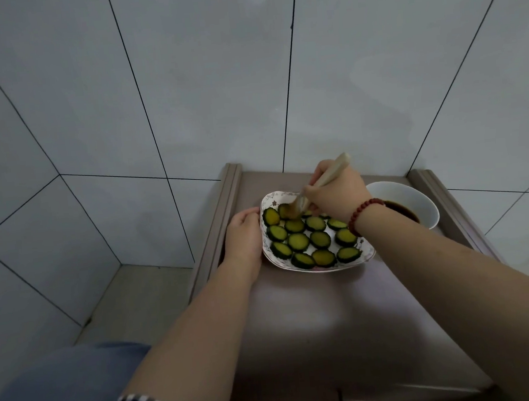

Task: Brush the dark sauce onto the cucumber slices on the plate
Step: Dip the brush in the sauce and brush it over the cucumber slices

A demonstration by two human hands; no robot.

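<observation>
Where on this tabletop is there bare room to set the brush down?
The widest bare patch is the near tabletop, between the plate and the two forearms. A narrow strip runs between the plate's far rim and the wall. Crowded: the right hand with the brush reaches over bowl and plate; the left hand holds the plate's left edge.

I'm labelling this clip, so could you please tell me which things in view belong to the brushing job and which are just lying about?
Job: brush, in the right hand; cucumber slices; plate, held by the left hand; white bowl of dark sauce.
Just there: bead bracelet; tabletop; tiled wall.
</observation>
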